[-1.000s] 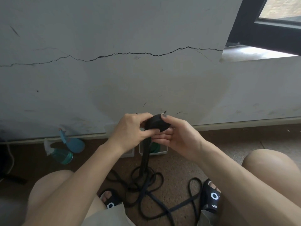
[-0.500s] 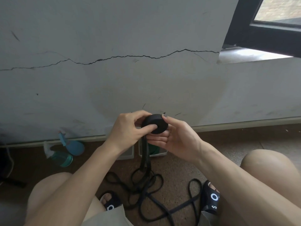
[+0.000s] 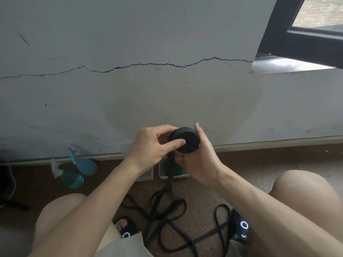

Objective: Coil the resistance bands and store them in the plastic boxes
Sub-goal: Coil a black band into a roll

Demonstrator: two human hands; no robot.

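In the head view, the coiling step is underway: the left hand (image 3: pixel 150 145) is pinching the black coil (image 3: pixel 185 140) with its thumb on the face, the right hand (image 3: pixel 200 160) is cupping it from behind, the band's loose tail (image 3: pixel 169 175) is hanging to the floor (image 3: pixel 204 193), and the next turn, I judge, is calling for steady tension before the plastic boxes (image 3: pixel 174 175) by the floor's far edge.

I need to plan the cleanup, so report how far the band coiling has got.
Done: a green coil already sits in one plastic box. In hand: both the left hand and right hand hold a black roll. Left: its loose tail on the floor, then boxing.
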